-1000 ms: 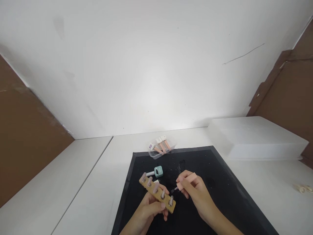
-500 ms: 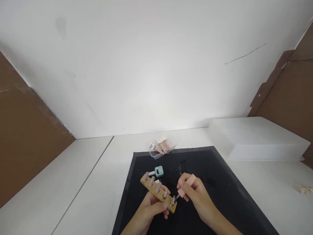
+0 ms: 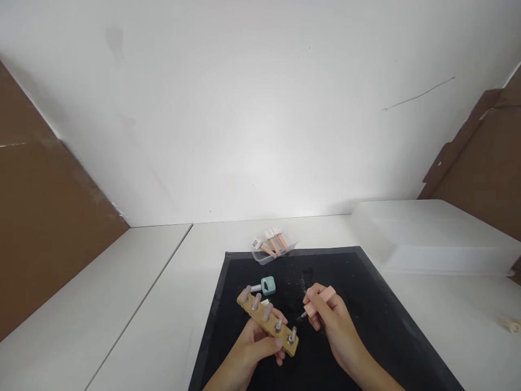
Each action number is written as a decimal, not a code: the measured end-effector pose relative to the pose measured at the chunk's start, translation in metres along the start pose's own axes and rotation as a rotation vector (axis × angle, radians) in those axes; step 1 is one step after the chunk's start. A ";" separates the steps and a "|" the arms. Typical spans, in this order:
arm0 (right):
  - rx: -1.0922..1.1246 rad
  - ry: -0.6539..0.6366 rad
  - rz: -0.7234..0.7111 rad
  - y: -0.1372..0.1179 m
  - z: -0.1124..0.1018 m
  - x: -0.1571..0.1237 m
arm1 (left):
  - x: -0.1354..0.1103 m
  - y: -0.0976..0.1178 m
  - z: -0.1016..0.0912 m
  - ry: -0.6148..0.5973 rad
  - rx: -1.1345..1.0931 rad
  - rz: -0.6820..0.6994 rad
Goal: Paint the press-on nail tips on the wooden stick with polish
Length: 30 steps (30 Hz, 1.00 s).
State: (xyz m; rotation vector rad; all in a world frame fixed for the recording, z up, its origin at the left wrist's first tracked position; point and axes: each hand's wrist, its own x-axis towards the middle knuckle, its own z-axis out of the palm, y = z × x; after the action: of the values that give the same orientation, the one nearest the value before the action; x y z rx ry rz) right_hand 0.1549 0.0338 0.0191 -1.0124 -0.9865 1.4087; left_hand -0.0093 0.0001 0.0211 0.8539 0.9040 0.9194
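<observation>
Tan, wooden-looking, and here's the strip (image 3: 272, 325), held aslant over the near half of the black mat (image 3: 345, 277), five pale tips (image 3: 267, 311) standing along it in a row! The left hand (image 3: 256, 345) has it clamped near its right-hand end, thumb in front, fingers behind. It looks light and stiff, so a pinch on the bare edges should do; the tips look thin, likely fragile and easily smudged, so best keep fingers off those.

Across to the right hand (image 3: 330, 320), and it's pinched firmly around a pink handle (image 3: 320, 302), a slim brush (image 3: 302, 315) poking out toward the strip, bristles clear of the nearest tip. Smooth, light, probably a touch slippery: take it by the thick body, never the bristle end.

Just past the strip's far end, a teal bottle (image 3: 268, 285) lies on the mat. Farther out, a clear tray (image 3: 260, 261) sits at the mat's back edge with three pink-and-white bottles (image 3: 273, 245), and off to the right rests a white box (image 3: 439, 233).
</observation>
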 end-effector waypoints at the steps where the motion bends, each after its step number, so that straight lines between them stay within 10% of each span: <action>1: 0.000 0.000 -0.001 0.000 0.001 0.000 | 0.000 0.000 0.000 0.000 0.004 -0.002; 30: -0.009 0.018 0.011 0.002 0.001 0.001 | 0.014 -0.008 -0.014 -0.112 -0.148 0.050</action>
State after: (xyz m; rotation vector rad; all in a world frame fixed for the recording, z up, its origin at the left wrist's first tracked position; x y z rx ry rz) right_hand 0.1536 0.0347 0.0174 -1.0371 -0.9759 1.4029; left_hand -0.0154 0.0129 0.0046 0.7953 0.7116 0.9602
